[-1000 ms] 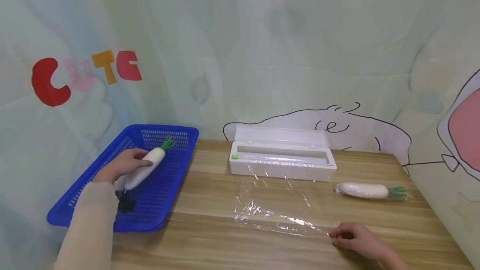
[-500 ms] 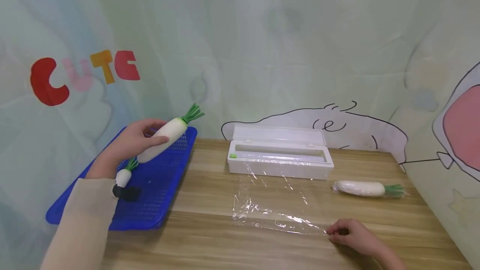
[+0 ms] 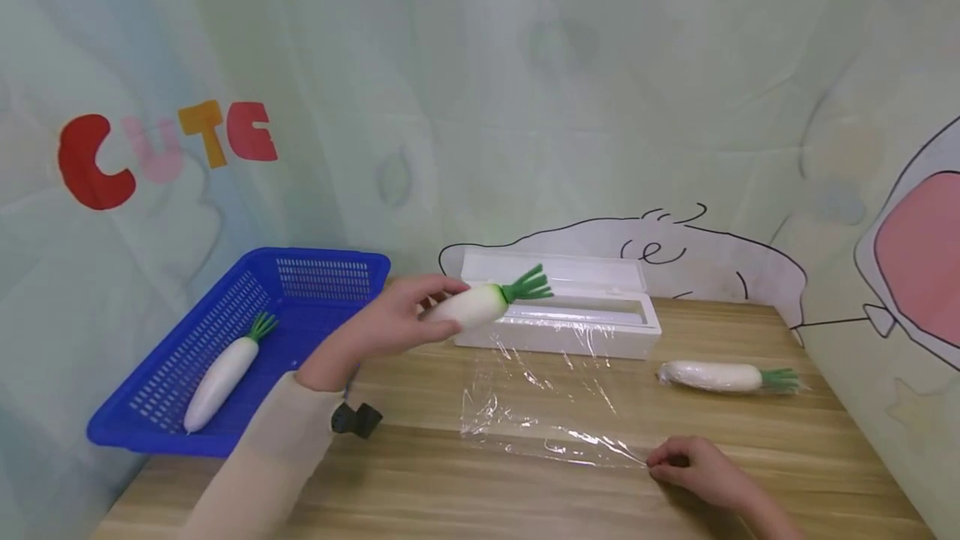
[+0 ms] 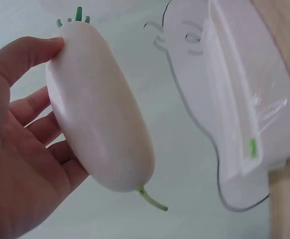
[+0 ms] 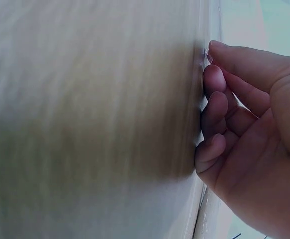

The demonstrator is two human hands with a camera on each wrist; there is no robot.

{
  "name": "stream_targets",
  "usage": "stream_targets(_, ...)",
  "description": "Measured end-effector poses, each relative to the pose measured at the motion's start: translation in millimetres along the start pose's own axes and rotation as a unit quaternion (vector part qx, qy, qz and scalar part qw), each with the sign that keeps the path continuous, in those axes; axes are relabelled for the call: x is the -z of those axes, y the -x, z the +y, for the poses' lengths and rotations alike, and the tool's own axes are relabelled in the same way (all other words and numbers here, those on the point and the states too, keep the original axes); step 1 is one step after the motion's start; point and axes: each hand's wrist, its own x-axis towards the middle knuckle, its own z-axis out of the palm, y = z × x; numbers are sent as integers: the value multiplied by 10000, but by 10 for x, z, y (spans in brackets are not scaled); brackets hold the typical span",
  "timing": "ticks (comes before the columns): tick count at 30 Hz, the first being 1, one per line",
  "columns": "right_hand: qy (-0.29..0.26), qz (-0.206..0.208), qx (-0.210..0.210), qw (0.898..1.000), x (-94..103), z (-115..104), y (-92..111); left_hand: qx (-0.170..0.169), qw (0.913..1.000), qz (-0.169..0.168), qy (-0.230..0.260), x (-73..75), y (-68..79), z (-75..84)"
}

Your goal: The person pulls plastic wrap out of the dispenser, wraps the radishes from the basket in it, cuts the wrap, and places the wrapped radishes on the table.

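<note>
My left hand (image 3: pixel 397 319) grips a white radish (image 3: pixel 472 307) with green leaf stubs, held in the air before the white cling film box (image 3: pixel 558 340). In the left wrist view the thumb and curled fingers hold the radish (image 4: pixel 100 109) along one side, its thin root free. A sheet of clear cling film (image 3: pixel 540 415) runs from the box over the table towards me. At the film's near right corner, my right hand (image 3: pixel 705 469) pinches its edge between thumb and finger; the right wrist view shows these fingertips against the table.
A blue plastic basket (image 3: pixel 330 276) at the left holds another white radish (image 3: pixel 222 383). On the right of the table (image 3: pixel 525 507) lies a film-wrapped radish (image 3: pixel 708 376). A printed curtain (image 3: pixel 480 107) hangs behind. The box's lid (image 3: pixel 555 272) stands raised.
My left hand has lifted the radish out of the blue basket and carried it right, to in front of the box. The right hand keeps its pinch on the film corner.
</note>
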Motion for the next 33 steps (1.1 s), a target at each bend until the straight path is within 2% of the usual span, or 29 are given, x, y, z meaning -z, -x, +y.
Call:
stream_targets(3,37,72,-21,10000,-3,2,10,-245,9993,-237,166,-277,-74,6)
stream_targets(6,51,155,-71,9998,-1,-2,26,-321,9977,-514,289,-577,-154,-42)
stream_targets(11,134,255,-82,9996,-2,-4,39,-109,9940,-1001,434,-1076,-246,-141)
stream_targets(16,154,261,-40,9995,-13,-18,22,-91,9900,-1320,489,-1443,-305,-233)
stream_targets(24,149,182,-172,9996,-17,-17,19,-308,9874,-1538,206,-1838,-383,-295)
stream_targets(29,103,242,-47,9996,-19,-17,16,-429,9850,-1666,96,-1974,-394,-269)
stream_targets(33,58,201,-4,9998,-13,-21,16,-379,9852,-1670,-47,-2033,-394,-253)
